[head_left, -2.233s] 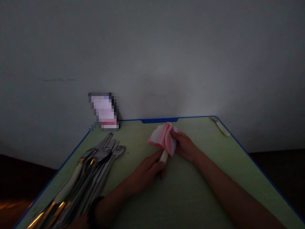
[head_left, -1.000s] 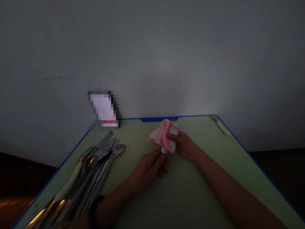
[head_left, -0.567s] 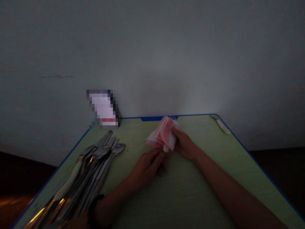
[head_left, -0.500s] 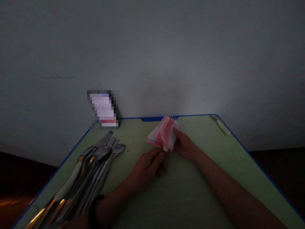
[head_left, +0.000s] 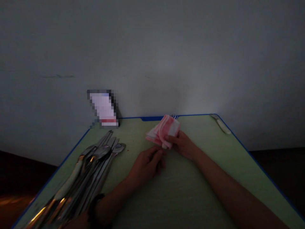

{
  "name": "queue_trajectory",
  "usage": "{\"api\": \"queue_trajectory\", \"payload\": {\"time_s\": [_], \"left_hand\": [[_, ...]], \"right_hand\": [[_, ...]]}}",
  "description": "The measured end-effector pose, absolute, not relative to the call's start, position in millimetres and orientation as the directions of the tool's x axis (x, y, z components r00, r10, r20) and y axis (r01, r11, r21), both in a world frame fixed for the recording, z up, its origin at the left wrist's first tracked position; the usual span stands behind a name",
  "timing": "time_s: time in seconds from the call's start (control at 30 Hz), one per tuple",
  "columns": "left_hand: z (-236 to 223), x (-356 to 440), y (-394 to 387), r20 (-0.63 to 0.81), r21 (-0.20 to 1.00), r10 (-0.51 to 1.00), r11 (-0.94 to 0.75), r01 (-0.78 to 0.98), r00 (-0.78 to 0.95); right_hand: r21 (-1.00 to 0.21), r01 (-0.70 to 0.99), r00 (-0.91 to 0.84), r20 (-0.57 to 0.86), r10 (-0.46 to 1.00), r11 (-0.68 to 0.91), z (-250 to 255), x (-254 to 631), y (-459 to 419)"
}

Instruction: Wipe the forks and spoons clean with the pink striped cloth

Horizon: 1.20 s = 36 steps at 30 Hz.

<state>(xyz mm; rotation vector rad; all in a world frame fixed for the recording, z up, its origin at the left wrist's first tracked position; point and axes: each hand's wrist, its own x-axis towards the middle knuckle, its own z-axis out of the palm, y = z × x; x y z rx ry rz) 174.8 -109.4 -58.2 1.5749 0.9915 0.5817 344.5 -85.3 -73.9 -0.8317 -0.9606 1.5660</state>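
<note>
A folded pink-and-white cloth (head_left: 173, 125) is wrapped around a fork. The fork's tines (head_left: 175, 116) show beyond the cloth's far edge, and its pale handle end (head_left: 164, 146) peeks out at the near side. My right hand (head_left: 182, 144) is closed on the cloth from the right, thumb lying on top. At the handle end, my left hand (head_left: 147, 163) is closed with its fingers curled in a pinch. Most of the fork is hidden under the cloth.
A pile of metal spoons and other cutlery (head_left: 95, 173) lies on the left of the green table (head_left: 202, 190). A pixelated phone-like device (head_left: 103, 108) leans against the wall (head_left: 152, 47). Another pale-handled utensil (head_left: 222, 126) rests at the far right corner.
My right thumb has moved left and down over the cloth, towards the handle end. The cloth has shifted slightly and covers more of the handle. My left hand has barely moved.
</note>
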Motion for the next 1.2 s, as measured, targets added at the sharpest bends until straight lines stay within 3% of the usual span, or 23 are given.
{"api": "queue_trajectory", "payload": {"time_s": [0.27, 0.6, 0.8, 1.03, 1.2], "left_hand": [[-59, 176, -110, -0.167, 0.945, 0.826, -0.023, 0.327, 0.538], [-55, 176, -110, -0.146, 0.940, 0.843, -0.045, 0.338, 0.518], [-56, 176, -110, -0.135, 0.948, 0.845, -0.042, 0.315, 0.518], [-54, 177, -111, -0.106, 0.947, 0.842, -0.077, 0.313, 0.529], [-52, 178, -111, -0.122, 0.945, 0.842, -0.063, 0.321, 0.526]], "right_hand": [[-0.842, -0.528, -0.162, -0.032, 0.986, -0.114, -67, 341, -86], [-0.979, -0.205, -0.230, 0.042, 0.972, -0.007, -75, 349, -85], [-0.989, -0.147, -0.246, 0.026, 0.969, -0.011, -65, 348, -89], [-0.988, -0.152, -0.262, 0.003, 0.965, -0.038, -69, 348, -87], [-0.960, -0.268, -0.282, -0.005, 0.960, -0.083, -82, 349, -84]]}}
